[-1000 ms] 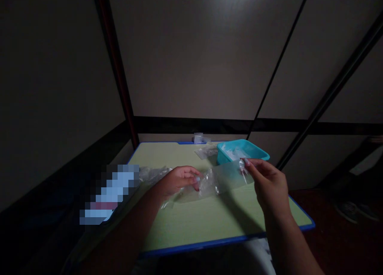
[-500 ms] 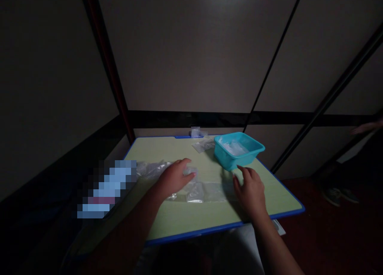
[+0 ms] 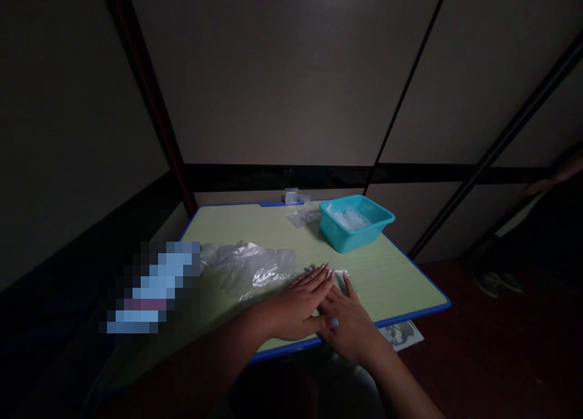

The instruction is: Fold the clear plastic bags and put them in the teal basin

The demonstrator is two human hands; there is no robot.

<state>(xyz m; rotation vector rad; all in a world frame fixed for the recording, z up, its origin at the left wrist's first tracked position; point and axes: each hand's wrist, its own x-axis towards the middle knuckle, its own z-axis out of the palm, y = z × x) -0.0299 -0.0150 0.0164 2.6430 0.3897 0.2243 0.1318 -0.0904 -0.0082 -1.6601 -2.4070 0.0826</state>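
Note:
My left hand (image 3: 298, 309) lies flat with its fingers stretched out, partly over the fingers of my right hand (image 3: 348, 328). My right hand is also spread flat, palm down near the table's front edge. Beneath the two hands is a clear plastic bag (image 3: 341, 274); only a small part of it shows, the rest is covered. To the left of my left hand, crumpled clear plastic bags (image 3: 255, 264) lie loosely on the table.
A turquoise basin (image 3: 353, 240) holding white, filmy contents (image 3: 350, 217) stands at the table's back right. Beside it lies another flat plastic bag (image 3: 301, 216). A small clear packet (image 3: 291, 195) sits at the blue-rimmed table's (image 3: 228, 221) back edge. At far right stands a person (image 3: 537, 243).
Both hands have moved together and down onto the plastic bag, my left hand going right and my right hand left. The long flat bag between them is now mostly covered.

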